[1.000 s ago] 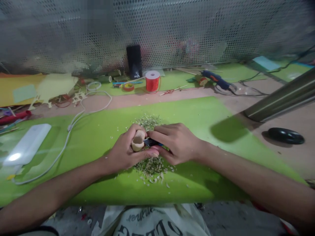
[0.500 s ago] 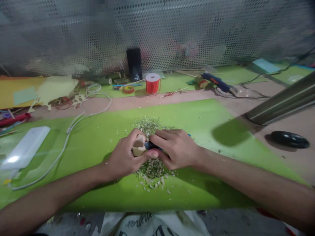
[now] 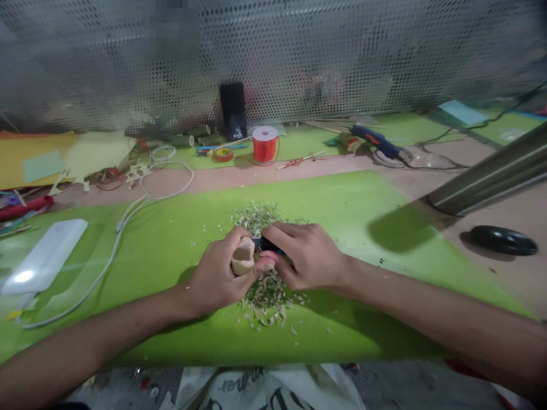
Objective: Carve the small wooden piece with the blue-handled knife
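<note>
My left hand is wrapped round a short, pale, hollow piece of bamboo, its open end facing me and its rim uneven. In my right hand is a knife with a dark blue-black handle. The short bit of blade that shows lies against the right side of the bamboo; the fingers cover the rest of the knife. My left thumb reaches across toward the right hand. Below both hands, thin curled shavings are heaped on the green mat.
Left of my arms lie a white power bank and its white cable. Behind stand a red thread spool, a phone and a blue glue gun. A metal post and a black mouse-like object are at the right.
The bamboo has turned slightly, so its open end shows more. The knife has shifted a little up along its edge. Both hands keep their holds.
</note>
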{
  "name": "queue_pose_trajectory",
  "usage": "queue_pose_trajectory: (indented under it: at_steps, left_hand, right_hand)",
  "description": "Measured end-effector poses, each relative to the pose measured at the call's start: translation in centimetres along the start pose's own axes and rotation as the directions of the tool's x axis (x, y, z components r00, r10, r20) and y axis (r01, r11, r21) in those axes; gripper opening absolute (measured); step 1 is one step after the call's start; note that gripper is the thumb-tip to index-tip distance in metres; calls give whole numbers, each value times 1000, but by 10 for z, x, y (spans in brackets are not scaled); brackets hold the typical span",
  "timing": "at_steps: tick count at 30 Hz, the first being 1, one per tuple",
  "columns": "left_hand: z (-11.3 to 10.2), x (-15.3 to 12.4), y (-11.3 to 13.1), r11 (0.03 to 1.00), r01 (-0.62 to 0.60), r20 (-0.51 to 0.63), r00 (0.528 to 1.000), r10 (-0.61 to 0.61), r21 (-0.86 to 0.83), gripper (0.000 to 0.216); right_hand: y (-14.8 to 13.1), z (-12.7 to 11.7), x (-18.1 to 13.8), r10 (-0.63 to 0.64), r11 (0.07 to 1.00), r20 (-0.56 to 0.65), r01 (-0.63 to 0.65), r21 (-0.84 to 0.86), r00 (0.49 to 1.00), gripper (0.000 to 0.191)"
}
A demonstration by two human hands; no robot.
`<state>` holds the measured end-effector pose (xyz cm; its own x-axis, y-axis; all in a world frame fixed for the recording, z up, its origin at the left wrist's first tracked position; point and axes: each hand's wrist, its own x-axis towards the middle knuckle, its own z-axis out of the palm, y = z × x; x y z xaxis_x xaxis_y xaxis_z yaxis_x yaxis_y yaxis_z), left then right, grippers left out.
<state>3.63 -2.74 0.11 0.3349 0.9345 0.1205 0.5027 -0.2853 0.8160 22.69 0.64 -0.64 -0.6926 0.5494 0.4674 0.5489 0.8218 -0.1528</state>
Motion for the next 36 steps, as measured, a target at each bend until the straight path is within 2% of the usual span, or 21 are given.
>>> queue_pose_trajectory:
  at_steps: [5,11,22,29,36]
  left_hand:
    - [0,3,-5,996,-1,-15,1000,-1,-94,34]
    - [0,0,-8,981,5,39,999,3,-193,37]
    - [-1,-1,-13,997,-60,31,998,62,-55,40]
    - [-3,-1,-8,997,-62,4,998,61,38,38]
    - [-3,-1,-1,998,-39,-9,999,39,46,37]
  right_hand:
    - [4,0,0,-19,1000,-29,19,4,999,27]
    - [5,-2,1,-138,990,21,138,-2,990,22]
    - [3,-5,0,-108,994,85,110,-25,991,27]
    - [1,-4,0,-115,990,30,117,-74,993,27]
    - [-1,-4,-2,-90,986,-6,88,-141,996,22]
